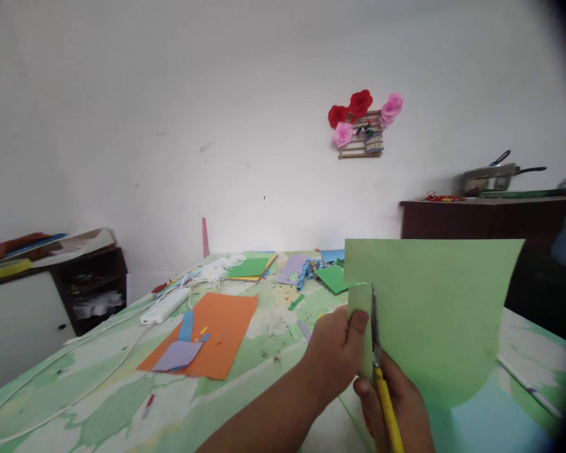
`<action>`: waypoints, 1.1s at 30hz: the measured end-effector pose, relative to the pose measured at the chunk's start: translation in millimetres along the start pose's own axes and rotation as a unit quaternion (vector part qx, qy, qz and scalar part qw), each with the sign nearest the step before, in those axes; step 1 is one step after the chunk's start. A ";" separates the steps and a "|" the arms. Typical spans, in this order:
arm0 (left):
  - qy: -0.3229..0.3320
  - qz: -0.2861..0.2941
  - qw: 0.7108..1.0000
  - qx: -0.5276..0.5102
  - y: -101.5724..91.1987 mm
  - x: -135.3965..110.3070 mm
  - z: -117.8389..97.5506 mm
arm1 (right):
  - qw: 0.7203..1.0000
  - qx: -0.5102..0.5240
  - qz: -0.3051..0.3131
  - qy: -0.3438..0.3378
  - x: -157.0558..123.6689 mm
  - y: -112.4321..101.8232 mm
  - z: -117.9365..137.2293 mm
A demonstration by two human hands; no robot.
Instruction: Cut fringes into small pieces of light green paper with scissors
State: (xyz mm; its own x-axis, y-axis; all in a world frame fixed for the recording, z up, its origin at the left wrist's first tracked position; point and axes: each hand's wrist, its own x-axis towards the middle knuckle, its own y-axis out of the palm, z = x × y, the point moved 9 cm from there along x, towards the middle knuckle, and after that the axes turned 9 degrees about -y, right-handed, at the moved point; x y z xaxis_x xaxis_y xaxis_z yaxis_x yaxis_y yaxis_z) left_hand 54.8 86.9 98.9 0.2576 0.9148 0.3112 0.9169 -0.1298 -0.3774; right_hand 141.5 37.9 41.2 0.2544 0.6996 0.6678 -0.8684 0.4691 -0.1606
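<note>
My left hand pinches the left edge of a large light green paper sheet, held upright above the table. My right hand is closed round yellow-handled scissors. Their blades point up into a cut near the sheet's left edge, just right of my left thumb.
The table has a green patterned cover. On it lie an orange sheet with blue and lilac scraps, a white power strip with cord, coloured papers and cuttings at the far end. A dark cabinet with a pan stands at the right.
</note>
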 end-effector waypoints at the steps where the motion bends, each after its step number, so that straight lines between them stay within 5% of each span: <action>1: 0.001 0.004 1.000 -0.001 0.7 0.4 0.7 | 1.000 0.012 0.001 0.010 -0.8 0.5 -1.9; 19: -0.005 -0.006 1.000 0.009 1.0 -0.3 0.2 | 0.994 0.098 -0.025 0.047 -5.2 1.4 -9.3; 27: 0.023 0.066 0.997 0.042 24.5 -4.2 4.8 | 0.995 0.067 -0.048 0.061 5.8 -30.0 -42.2; 33: 0.000 0.034 0.999 0.030 22.3 0.0 15.6 | 0.995 0.060 -0.057 0.060 12.5 -41.0 -44.7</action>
State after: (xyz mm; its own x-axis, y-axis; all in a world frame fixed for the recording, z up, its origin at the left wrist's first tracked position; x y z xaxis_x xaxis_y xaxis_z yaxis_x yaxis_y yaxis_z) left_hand 70.5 90.0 76.9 0.3193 0.9047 0.2821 0.8774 -0.1697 -0.4487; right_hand 199.3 51.6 23.7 0.3966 0.7079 0.5845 -0.8736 0.4867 0.0033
